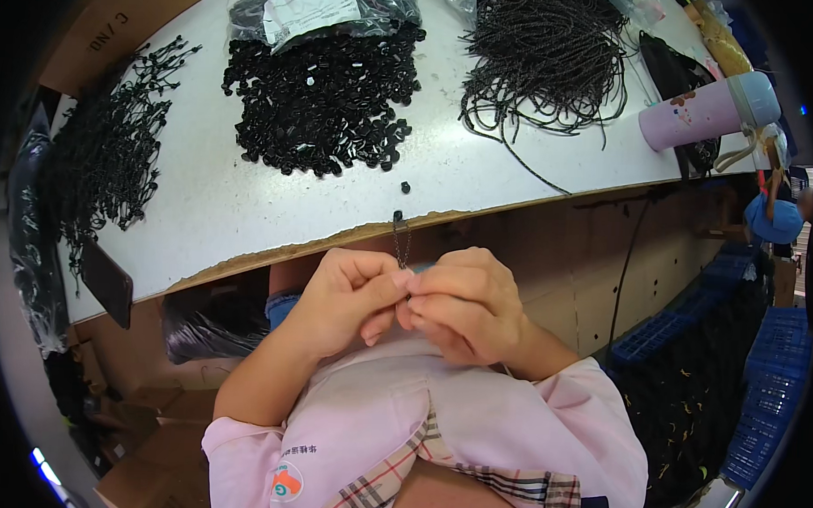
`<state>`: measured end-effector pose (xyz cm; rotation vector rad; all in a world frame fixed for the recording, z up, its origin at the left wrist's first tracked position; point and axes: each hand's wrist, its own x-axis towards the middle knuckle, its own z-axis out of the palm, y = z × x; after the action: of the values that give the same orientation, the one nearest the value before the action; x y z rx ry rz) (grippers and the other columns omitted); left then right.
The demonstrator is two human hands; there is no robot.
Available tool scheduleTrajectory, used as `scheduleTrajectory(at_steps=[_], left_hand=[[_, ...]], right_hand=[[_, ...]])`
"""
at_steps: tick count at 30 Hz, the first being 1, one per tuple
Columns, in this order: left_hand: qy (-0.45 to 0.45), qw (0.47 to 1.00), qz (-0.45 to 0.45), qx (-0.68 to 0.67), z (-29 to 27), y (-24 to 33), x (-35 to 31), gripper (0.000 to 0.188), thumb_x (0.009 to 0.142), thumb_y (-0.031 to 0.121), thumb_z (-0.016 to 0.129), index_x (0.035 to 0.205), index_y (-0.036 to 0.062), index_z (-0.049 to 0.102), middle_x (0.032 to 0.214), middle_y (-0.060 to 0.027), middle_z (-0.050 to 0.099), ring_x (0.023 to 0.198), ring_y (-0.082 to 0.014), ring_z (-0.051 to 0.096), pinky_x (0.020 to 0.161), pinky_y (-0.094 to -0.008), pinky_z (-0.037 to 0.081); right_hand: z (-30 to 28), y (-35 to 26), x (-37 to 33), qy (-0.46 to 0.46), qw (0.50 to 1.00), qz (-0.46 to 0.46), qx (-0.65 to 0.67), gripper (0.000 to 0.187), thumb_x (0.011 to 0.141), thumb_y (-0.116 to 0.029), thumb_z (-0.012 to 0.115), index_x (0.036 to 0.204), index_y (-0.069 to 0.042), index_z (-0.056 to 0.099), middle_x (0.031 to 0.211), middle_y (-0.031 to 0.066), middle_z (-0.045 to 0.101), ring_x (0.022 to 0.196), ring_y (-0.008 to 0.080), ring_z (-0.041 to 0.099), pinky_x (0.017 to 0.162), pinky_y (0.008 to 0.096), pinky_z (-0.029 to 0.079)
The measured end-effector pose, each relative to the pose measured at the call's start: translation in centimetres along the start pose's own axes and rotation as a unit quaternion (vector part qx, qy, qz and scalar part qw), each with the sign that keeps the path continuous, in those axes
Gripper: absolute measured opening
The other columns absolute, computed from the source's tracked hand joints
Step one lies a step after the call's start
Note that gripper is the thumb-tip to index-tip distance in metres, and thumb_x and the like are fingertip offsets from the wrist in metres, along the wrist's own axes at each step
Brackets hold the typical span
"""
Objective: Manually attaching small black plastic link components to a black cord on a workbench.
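Dark cord, lower end hidden

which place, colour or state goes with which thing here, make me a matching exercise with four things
1. bottle
2. heap of small black pieces
3. long black cords
4. left hand

A. between the heap and the bottle
B. lilac with a blue cap
C. at a thin dark strand, close against the right hand
D. just this side of the plastic bag

Pairs: 1-B, 2-D, 3-A, 4-C
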<state>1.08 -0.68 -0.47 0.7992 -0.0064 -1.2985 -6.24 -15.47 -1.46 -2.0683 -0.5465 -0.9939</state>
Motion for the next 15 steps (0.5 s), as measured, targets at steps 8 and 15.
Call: scheduleTrajectory(at_steps=[8, 15], left_hand=[[0.14, 0.568, 0.358, 0.728, 0.9, -0.3, 0.2, 0.014, 0.057, 0.005, 0.055, 0.05, 0.0032, 0.043, 0.048, -0.0056, 0.039, 0.039, -0.0179, 0.038, 0.036, -0.0289, 0.031], [0.042, 0.454, 0.608, 0.65, -1.5, -1.7, 0.8, 0.023, 0.055, 0.005, 0.062, 0.076, -0.002, 0.057, 0.06, -0.0065, 0.051, 0.042, -0.016, 0.043, 0.037, -0.0255, 0.032]], right_hand=[[0.9, -1.1, -1.2, -0.081, 0.956, 0.265, 0.098, 0.006, 0.08, -0.003, 0.051, 0.084, 0.001, 0.047, 0.069, 0.0124, 0.055, 0.05, 0.0219, 0.052, 0.046, 0.0299, 0.043], [-2.0, 0.6, 0.4, -0.149, 0.64, 0.531, 0.535, 0.012, 0.079, -0.007, 0.058, 0.079, -0.002, 0.047, 0.059, 0.0055, 0.055, 0.043, 0.005, 0.049, 0.037, 0.0163, 0.035]])
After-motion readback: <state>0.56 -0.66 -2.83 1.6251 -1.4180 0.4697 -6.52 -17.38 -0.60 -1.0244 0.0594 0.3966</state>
